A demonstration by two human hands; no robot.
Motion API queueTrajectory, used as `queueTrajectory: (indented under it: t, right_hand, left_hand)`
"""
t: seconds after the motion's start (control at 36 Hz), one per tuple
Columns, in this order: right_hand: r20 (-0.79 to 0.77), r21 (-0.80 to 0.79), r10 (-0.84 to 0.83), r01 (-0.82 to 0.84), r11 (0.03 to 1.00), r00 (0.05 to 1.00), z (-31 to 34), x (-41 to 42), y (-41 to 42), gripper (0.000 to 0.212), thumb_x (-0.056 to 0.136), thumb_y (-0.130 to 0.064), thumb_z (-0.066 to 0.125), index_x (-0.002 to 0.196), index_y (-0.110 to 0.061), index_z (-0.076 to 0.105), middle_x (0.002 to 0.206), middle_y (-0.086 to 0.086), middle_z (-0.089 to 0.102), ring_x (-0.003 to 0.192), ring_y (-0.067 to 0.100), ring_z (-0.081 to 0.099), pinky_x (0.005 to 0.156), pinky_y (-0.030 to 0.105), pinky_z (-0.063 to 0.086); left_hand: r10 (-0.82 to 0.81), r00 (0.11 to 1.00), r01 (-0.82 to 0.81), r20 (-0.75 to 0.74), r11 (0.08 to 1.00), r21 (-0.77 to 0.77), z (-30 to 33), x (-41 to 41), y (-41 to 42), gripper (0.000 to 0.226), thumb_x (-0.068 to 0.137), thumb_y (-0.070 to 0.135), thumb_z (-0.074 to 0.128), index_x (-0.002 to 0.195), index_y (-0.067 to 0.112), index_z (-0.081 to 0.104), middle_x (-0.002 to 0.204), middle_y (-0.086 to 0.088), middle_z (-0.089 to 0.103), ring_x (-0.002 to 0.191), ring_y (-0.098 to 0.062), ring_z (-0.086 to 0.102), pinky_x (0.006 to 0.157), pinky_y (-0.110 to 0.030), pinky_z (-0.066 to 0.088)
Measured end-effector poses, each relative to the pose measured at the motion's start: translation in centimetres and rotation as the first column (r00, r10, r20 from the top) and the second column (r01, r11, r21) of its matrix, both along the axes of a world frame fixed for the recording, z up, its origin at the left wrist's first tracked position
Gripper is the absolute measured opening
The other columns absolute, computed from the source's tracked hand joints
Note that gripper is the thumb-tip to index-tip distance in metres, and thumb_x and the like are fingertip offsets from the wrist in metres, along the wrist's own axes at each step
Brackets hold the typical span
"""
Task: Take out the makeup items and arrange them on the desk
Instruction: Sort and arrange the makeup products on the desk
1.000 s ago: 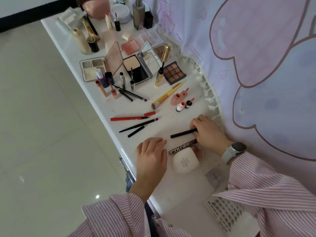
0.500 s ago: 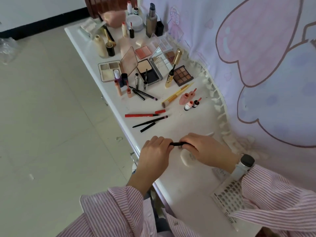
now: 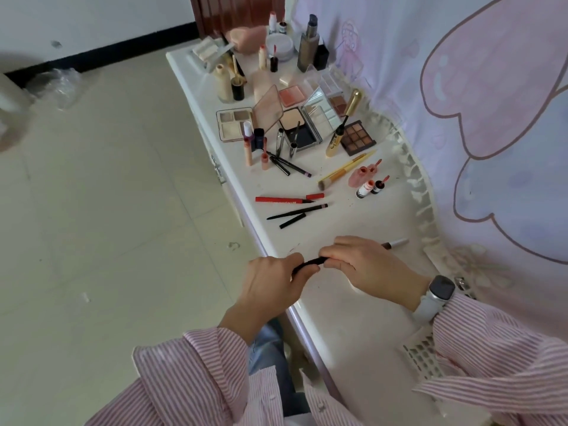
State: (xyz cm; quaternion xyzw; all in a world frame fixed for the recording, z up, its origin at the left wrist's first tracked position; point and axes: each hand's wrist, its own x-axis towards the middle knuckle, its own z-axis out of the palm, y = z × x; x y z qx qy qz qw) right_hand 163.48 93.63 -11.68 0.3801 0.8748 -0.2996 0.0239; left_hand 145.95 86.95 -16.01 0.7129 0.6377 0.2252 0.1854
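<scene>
A slim black makeup pencil (image 3: 308,263) is held level just above the near edge of the white table (image 3: 353,318). The left hand (image 3: 270,290) and right hand (image 3: 365,269) each pinch one end with curled fingers, knuckles up. Beyond the pencil lie a red liner pen (image 3: 281,199) and matte eyeshadow palettes.

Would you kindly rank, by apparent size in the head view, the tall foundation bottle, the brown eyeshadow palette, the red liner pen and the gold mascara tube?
Largest to smallest, as they appear:
1. tall foundation bottle, though it stands farthest away
2. brown eyeshadow palette
3-4. red liner pen and gold mascara tube: longer against thicker, too close to rank
</scene>
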Motion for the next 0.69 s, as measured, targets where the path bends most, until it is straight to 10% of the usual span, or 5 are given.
queueTrajectory:
  t: [0.25,0.44,0.69]
  right_hand:
    - [0.077,-0.036,-0.089,0.091,0.995,0.993,-0.5,2.3,1.3,0.025,0.097,-0.016,0.041,0.116,-0.016,0.057,0.093,-0.011,0.046,0.092,0.008,0.045,0.082,0.024,0.039]
    - [0.089,0.079,-0.508,0.502,0.861,0.857,-2.6,5.5,3.2,0.026,0.093,-0.019,0.044,0.114,-0.012,0.056,0.090,0.005,0.064,0.083,0.022,0.058,0.073,0.036,0.047]
    - [0.043,0.119,-0.682,0.675,0.729,0.730,-5.1,5.1,5.8,0.027,0.089,-0.013,0.052,0.112,-0.004,0.064,0.104,0.017,0.056,0.103,0.032,0.049,0.093,0.039,0.040]
  left_hand:
    - [0.031,1.000,-0.031,-0.006,0.936,-0.351,1.1,-0.6,0.2,0.056,0.085,0.065,0.042,0.120,0.021,0.043,0.094,0.005,0.061,0.084,-0.016,0.060,0.074,-0.029,0.045]
    - [0.261,0.927,-0.139,0.271,0.907,-0.397,-1.2,0.6,0.5,0.012,0.098,0.011,0.033,0.108,0.008,0.039,0.063,-0.003,0.050,0.053,-0.018,0.044,0.046,-0.025,0.030]
    - [0.193,0.971,-0.163,0.144,0.967,-0.197,-2.8,4.9,4.8,0.020,0.097,0.012,0.042,0.111,0.011,0.055,0.105,-0.002,0.062,0.096,-0.020,0.054,0.086,-0.028,0.036]
